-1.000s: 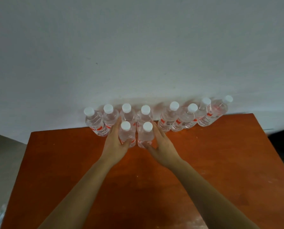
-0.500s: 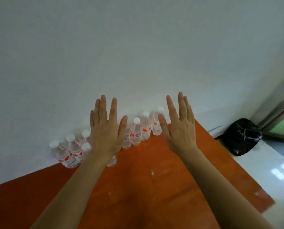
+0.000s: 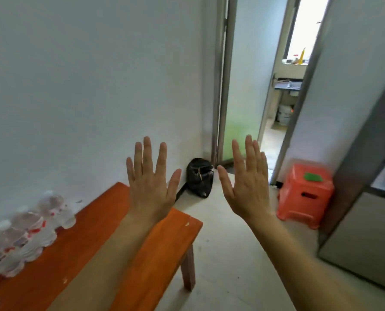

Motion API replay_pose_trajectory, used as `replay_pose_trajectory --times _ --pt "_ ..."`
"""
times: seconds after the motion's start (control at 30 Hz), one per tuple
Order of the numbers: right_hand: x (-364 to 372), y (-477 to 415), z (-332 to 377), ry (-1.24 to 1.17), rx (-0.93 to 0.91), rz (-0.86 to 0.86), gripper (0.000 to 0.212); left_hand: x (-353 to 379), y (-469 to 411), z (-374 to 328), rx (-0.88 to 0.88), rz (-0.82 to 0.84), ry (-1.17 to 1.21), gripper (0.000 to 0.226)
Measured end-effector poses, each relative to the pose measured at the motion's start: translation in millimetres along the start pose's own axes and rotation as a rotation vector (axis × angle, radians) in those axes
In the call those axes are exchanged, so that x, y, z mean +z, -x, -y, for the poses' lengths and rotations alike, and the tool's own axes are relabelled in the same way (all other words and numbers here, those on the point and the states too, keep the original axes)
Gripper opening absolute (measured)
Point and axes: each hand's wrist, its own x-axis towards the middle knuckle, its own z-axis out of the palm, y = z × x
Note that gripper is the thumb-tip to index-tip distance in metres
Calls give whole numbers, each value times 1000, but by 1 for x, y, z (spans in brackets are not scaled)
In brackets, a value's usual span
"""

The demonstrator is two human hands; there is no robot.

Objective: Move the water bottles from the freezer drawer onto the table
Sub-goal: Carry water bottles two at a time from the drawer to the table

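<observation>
While left hand (image 3: 150, 189) and right hand (image 3: 248, 189) hover spread, empty, bottles (image 3: 27, 230) at eight o'clock: likely slippery; grasp mid-body.

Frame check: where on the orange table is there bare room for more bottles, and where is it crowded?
Bare: the stretch of table between the water bottles and its floor-side edge, and its far end toward the black bag, though the forearm of the left hand crosses over it. Crowded: the strip along the wall, where the bottles bunch together.
</observation>
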Motion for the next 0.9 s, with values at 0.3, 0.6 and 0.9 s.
replay_pose_trajectory --times 0.3,0.6,0.9 --pt "-139 62 -223 285 314 -89 76 96 -23 -257 388 81 233 69" --pt "-208 79 -411 559 529 -113 77 199 -71 -482 614 197 451 72" --pt "-272 80 -554 666 743 -131 73 280 -109 -671 797 332 480 71"
